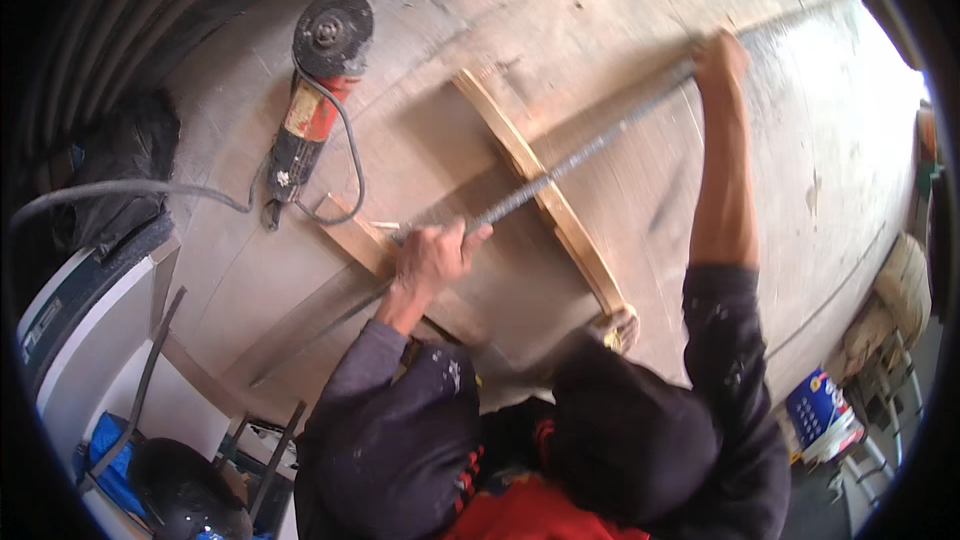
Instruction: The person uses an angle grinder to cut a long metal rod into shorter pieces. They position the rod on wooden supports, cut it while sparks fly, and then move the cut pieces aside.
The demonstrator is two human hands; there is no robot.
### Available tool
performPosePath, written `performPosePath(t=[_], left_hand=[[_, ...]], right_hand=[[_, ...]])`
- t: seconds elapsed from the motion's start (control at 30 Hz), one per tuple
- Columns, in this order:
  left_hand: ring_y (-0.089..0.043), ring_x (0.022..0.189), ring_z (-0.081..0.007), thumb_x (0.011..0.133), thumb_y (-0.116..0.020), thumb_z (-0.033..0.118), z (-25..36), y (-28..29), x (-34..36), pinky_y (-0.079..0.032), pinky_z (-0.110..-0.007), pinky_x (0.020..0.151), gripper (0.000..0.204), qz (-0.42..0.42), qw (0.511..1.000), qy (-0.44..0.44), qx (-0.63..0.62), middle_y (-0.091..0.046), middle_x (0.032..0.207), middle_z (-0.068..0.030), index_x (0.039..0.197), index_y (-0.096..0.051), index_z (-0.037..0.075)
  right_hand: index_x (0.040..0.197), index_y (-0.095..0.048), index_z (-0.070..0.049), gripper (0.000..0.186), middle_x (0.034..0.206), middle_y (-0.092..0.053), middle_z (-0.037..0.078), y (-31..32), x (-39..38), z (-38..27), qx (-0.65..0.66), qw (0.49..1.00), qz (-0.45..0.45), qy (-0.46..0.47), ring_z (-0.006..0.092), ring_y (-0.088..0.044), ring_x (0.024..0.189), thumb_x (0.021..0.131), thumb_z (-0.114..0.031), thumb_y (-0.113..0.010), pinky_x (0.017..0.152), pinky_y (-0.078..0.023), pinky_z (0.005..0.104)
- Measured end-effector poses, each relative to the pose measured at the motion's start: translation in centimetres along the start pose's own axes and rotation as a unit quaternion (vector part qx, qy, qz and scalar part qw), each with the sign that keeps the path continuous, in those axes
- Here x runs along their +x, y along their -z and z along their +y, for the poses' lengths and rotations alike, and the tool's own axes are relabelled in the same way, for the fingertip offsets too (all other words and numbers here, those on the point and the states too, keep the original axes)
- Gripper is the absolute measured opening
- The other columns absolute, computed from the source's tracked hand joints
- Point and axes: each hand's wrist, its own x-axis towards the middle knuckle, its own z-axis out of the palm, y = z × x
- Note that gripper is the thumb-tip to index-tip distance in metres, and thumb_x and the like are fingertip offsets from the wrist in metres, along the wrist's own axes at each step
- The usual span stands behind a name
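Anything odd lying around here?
The grinder, ahead and left of the left hand: its cord loops over the body, close to the disc, where a snag seems possible. No guard is visible either.

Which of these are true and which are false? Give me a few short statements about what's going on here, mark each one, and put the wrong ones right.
1. The left hand and the right hand grip the same long grey bar. True.
2. An angle grinder with a dark disc lies on the floor. True.
3. The grinder is a cordless one. False: a grey cord runs from it toward the left edge.
4. Only bare floor lies beneath the bar. False: it crosses over a wooden strip.
5. A blue-and-white container is at the left of the picture. False: it is at the lower right.
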Motion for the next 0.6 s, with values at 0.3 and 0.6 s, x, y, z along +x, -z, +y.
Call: performPosePath(t=[0.3,0.6], left_hand=[[-0.058,0.043,-0.0354,0.096,-0.056,0.041,-0.3,-0.4,0.1,-0.044,-0.042,0.039,0.049,0.009,1.0,0.022,-0.017,-0.051,0.046,-0.0167,0.062,-0.052,0.005],[-0.056,0.047,-0.041,0.098,-0.051,0.04,-0.4,-0.1,0.0,-0.042,-0.046,0.044,0.052,0.014,0.999,0.017,-0.037,-0.051,0.049,-0.0216,0.061,-0.051,0.003]], right_hand=[[0.09,-0.049,0.007,0.012,0.08,-0.046,0.005,1.9,-17.3,-12.9,0.175,0.964,-0.075,0.186,0.0139,-0.043,0.066,0.091,0.009,-0.037,0.057,-0.038,0.0263],[0.133,-0.03,0.007,0.043,0.098,-0.048,0.013,16.5,-19.5,-4.5,0.328,0.93,-0.167,-0.003,0.0269,-0.053,0.097,0.096,-0.005,-0.049,0.104,-0.042,0.0465]])
